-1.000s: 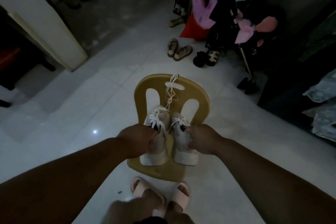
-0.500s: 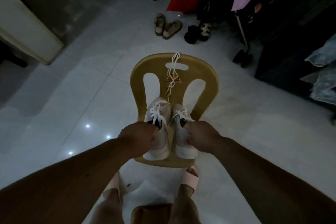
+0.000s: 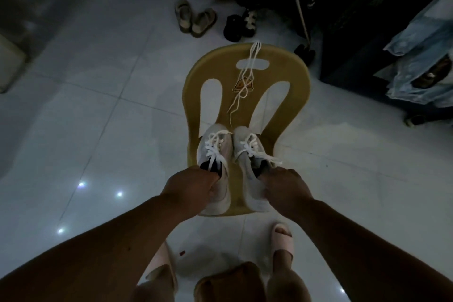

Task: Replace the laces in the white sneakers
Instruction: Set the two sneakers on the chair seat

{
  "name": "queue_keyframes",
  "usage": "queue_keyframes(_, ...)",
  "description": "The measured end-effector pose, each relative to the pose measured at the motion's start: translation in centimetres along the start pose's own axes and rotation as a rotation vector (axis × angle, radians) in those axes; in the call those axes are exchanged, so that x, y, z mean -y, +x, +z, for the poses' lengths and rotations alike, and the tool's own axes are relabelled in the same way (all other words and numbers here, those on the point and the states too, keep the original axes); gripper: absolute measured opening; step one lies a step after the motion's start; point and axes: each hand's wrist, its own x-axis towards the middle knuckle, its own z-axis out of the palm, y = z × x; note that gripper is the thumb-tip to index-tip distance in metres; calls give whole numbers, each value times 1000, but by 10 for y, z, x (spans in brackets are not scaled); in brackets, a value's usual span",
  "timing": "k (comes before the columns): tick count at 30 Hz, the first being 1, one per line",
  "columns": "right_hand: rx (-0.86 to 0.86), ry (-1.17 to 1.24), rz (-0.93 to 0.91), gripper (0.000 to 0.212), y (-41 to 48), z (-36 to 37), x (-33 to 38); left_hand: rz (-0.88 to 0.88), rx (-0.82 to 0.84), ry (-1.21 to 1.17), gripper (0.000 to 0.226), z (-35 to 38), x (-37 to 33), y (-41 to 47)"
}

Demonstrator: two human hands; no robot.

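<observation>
Little has changed; the left grip (image 3: 190,190) still clasps the left sneaker (image 3: 217,148) at its heel, the right grip (image 3: 284,189) the right sneaker (image 3: 245,143); both stand on the chair (image 3: 300,76), still laced; spare laces (image 3: 245,81) hang on its back; unlacing seems not yet begun.

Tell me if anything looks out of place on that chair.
A loose white lace hangs over the backrest of the yellow chair, across its handle slot. The white sneakers stand on its seat, an odd spot for shoes, their laces loose and trailing.
</observation>
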Motion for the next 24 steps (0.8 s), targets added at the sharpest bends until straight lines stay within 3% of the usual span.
queue_keyframes(10, -104, -34, -112, 28, 72, 126, -51, 67, -78, 87, 19, 114, 29, 80)
queue_keyframes(14, -256, -29, -215, 19, 88, 171, -52, 108, -174, 95, 10, 153, 29, 102)
queue_keyframes(16, -344, 5, -272, 32, 95, 198, -52, 118, -212, 112, 14, 171, 25, 109)
queue_keyframes(19, -393, 5, -267, 35, 102, 216, -44, 106, -259, 127, 12, 189, 18, 117)
queue_keyframes(22, -392, -56, -196, 13, 98, 216, -40, 78, -301, 153, 11, 200, 9, 115)
queue_keyframes(24, -365, -60, -139, 19, 93, 215, -40, 38, -324, 183, 5, 203, 2, 109)
